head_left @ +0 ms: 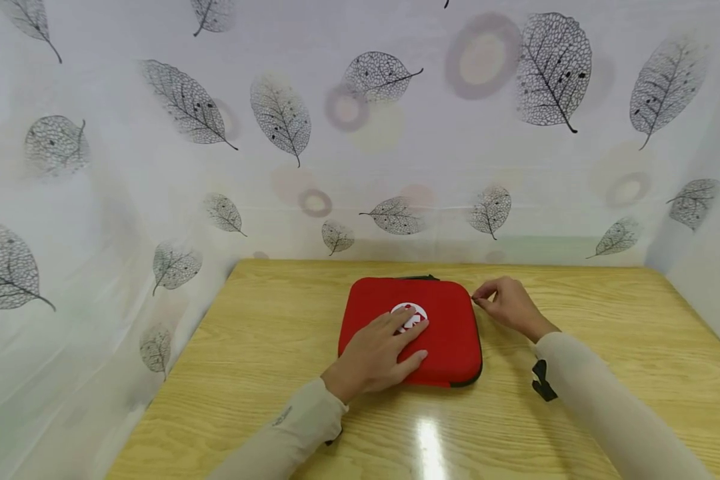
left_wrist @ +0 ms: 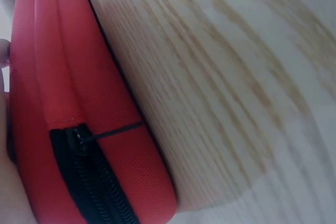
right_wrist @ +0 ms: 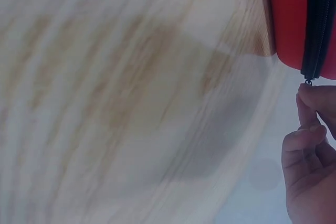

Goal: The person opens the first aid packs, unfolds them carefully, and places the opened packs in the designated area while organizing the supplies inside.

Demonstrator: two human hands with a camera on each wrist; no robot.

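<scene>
A red zippered case with a round white emblem on its lid lies flat on the table. My left hand rests on the lid with fingers spread, partly covering the emblem. At the case's far right corner, my right hand pinches a small zipper pull between thumb and fingertips. In the right wrist view, those pinching fingers sit at the end of the black zipper. Another zipper slider with a black cord shows on the case's side in the left wrist view. The case's contents are hidden.
The case sits on a wood-grain table. Behind and beside it hangs a pale curtain printed with leaves. Dark straps show under both cuffs, such as the right strap.
</scene>
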